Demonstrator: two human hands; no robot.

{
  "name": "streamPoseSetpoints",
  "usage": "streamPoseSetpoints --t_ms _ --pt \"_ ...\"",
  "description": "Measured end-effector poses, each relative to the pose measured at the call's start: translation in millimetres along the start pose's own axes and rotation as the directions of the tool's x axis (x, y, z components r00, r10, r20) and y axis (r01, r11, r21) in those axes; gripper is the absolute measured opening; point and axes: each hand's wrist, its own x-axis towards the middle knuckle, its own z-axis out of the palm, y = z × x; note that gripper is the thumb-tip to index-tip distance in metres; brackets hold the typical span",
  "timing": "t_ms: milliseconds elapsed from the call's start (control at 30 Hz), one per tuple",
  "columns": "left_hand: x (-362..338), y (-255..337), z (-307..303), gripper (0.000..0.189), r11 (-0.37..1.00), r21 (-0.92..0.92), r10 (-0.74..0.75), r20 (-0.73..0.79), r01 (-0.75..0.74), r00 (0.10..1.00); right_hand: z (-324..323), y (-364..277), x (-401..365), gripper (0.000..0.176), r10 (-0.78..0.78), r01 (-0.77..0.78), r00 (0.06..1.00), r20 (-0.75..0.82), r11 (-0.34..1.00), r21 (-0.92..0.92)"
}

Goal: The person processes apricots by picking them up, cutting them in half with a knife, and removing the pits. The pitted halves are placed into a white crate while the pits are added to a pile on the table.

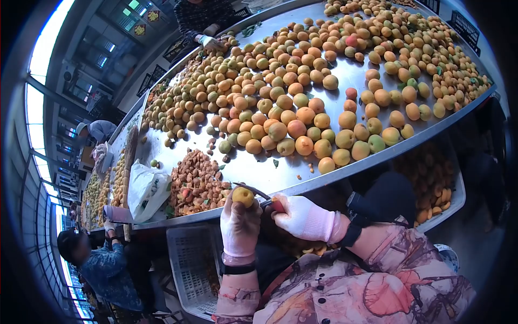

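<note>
My left hand (pixel 240 227), in a white glove with stained fingers, is closed around a yellow apricot (pixel 243 197) and holds it up near the table's front edge. My right hand (pixel 302 217), also gloved, grips a knife by its red handle (pixel 277 206). The knife's dark curved blade (pixel 252 189) reaches left across the top of the apricot. Just beyond my left hand lies a heap of brown apricot pits (pixel 198 183). Many whole apricots (pixel 278 131), orange, yellow and greenish, spread over the metal table (pixel 237 171).
A white plastic bag (pixel 147 189) lies left of the pits. Below the table edge stand a white basket (pixel 181 270) and a crate of apricot halves (pixel 431 189). Across the table a gloved hand (pixel 209 42) touches the fruit. Another person (pixel 110 270) sits at left.
</note>
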Motion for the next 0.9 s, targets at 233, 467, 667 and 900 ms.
streamPoseSetpoints --t_ms 233,467,667,900 --pt "-4.8 -11.1 28.1 0.067 0.996 0.048 0.073 -0.083 -0.069 0.994 2.5 -2.7 -1.1 0.026 0.063 -0.064 0.998 -0.013 0.985 -0.159" --pt "-4.5 6.9 28.9 0.073 0.971 0.239 -0.006 -0.034 0.014 0.999 -0.1 -9.2 -3.9 0.024 0.162 -0.156 0.987 0.013 0.967 -0.202" --pt "4.2 47.0 35.4 0.075 0.806 0.589 -0.088 0.014 0.063 0.996 -15.8 0.5 -0.4 0.023 0.113 -0.064 0.978 0.173 0.961 -0.268" --pt "3.9 70.6 46.4 0.09 0.666 0.746 -0.091 0.066 0.012 0.994 -35.2 -24.7 6.0 0.022 0.123 -0.041 0.944 0.306 0.965 -0.26"
